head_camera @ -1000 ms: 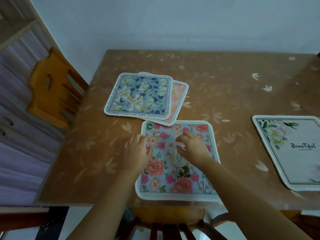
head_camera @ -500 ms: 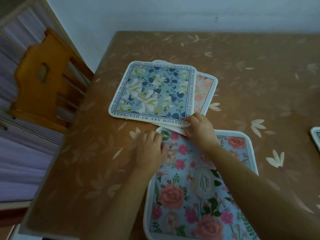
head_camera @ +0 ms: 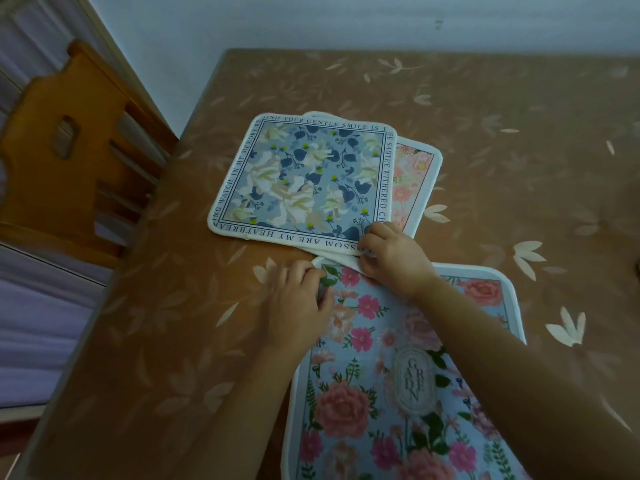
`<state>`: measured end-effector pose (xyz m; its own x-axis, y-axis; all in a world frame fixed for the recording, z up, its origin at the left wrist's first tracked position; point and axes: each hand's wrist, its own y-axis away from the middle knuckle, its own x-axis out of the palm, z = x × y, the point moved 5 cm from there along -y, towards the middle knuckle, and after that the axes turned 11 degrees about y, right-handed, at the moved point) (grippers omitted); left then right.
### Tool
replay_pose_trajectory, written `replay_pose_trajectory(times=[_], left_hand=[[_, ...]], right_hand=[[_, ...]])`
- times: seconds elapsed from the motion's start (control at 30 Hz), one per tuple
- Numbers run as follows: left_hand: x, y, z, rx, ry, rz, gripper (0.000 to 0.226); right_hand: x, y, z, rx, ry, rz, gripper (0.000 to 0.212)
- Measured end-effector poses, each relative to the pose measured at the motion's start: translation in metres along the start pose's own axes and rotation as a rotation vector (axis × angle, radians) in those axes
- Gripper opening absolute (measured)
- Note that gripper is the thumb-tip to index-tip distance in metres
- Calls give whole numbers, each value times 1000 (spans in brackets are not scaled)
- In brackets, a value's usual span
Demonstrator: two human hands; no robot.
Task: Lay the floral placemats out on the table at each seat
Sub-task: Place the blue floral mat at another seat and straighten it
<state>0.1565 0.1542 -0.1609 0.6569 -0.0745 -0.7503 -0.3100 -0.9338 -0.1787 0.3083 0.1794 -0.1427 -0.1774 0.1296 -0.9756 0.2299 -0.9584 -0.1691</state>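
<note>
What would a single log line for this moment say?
right hand: pinches near corner of blue placemat, peach placemat beneath | left hand: rests on rose placemat

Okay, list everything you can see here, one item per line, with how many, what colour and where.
blue placemat: one, blue with cream flowers, lettered border, on top of the stack, far left of table.
peach placemat: one, peach-pink, under the blue one, showing at its right.
rose placemat: one, light blue with pink roses, at the near edge.
table: one, brown leaf-print cover.
chair: one, orange-brown wood, left of the table.
left hand: rests on the rose placemat's far corner.
right hand: pinches the stack's near corner.
</note>
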Motion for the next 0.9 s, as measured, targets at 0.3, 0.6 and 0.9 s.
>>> replay_pose_trajectory(times=[0.3, 0.6, 0.9], left_hand=[[-22, 13, -20, 16, -20, -37, 23], [-20, 58, -54, 21, -95, 55, 25], [3, 136, -116, 151, 189, 194, 8]], right_hand=[[-10, 17, 6, 81, -52, 73, 13], [-60, 120, 8, 130, -101, 80, 12], [-111, 252, 3, 268, -25, 95, 12]])
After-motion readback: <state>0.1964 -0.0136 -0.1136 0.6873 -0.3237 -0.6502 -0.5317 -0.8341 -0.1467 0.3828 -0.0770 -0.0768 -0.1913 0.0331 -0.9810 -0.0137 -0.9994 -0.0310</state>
